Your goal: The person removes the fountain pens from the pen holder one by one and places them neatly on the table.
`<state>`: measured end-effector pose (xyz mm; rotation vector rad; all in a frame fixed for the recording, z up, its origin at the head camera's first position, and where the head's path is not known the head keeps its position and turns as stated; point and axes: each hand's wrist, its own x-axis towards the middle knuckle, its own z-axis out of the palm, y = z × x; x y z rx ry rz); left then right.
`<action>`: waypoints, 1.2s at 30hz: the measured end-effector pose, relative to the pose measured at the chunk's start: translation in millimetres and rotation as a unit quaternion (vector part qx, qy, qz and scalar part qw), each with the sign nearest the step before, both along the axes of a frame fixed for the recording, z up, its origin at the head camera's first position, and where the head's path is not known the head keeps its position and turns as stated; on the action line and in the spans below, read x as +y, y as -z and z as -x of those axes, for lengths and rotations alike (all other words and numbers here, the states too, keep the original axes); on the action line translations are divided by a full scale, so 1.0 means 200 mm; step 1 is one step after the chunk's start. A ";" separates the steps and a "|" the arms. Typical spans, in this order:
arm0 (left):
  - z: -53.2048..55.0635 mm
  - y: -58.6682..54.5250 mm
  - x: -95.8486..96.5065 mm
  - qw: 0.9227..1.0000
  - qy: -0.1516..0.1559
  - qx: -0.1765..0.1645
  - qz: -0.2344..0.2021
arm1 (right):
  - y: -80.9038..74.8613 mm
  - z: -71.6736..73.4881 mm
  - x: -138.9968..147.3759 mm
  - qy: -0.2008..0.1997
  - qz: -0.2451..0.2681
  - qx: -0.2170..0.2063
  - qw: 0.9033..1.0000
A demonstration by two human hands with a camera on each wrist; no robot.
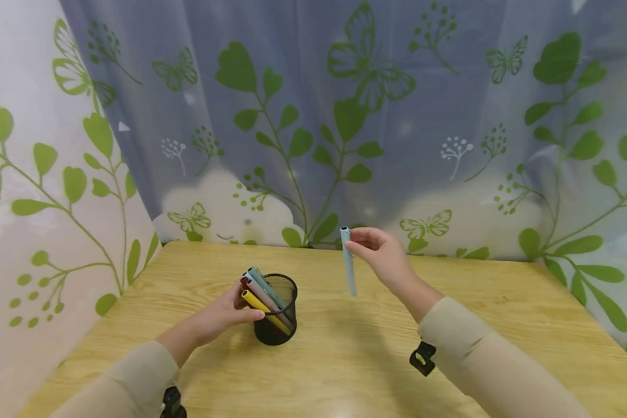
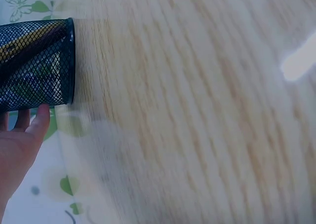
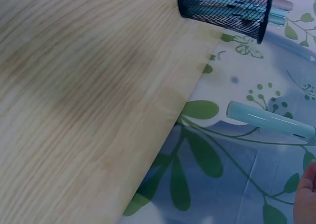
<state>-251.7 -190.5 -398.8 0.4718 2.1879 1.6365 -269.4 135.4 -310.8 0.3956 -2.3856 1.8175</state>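
Note:
A light blue capped pen (image 1: 348,264) hangs upright above the table, pinched near its top by my right hand (image 1: 386,255). In the right wrist view the same pen (image 3: 269,120) shows most of its length, while only a bit of the right hand (image 3: 305,197) appears at the edge. My left hand (image 1: 216,316) holds the side of a black mesh pen holder (image 1: 276,335), thumb near the rim. Several pens lean in the holder, among them a yellow pen (image 1: 256,302) and a grey-green pen (image 1: 265,287). The left wrist view shows fingers (image 2: 40,122) against the mesh.
The wooden table (image 1: 334,371) runs back to a blue-grey curtain (image 1: 303,116) with green leaves and butterflies. A printed pale cloth (image 1: 26,244) borders the left side. Dark wrist cameras (image 1: 423,358) sit on both sleeves.

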 end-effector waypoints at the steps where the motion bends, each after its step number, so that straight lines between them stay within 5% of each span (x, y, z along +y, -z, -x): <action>1: 0.00 0.00 0.00 1.000 0.002 0.001 0.001 | 0.01 0.00 0.02 0.003 -0.006 -0.003 1.000; 16: -0.01 0.00 -0.01 1.000 -0.010 -0.002 0.004 | 0.12 0.03 0.20 0.018 -0.093 -0.018 0.995; 25: 0.00 0.00 0.01 1.000 -0.001 -0.006 -0.004 | 0.13 0.03 0.27 0.009 -0.141 0.020 0.990; 36: 0.00 0.01 0.00 1.000 0.003 -0.006 -0.006 | 0.18 0.07 0.29 0.005 -0.244 0.056 0.968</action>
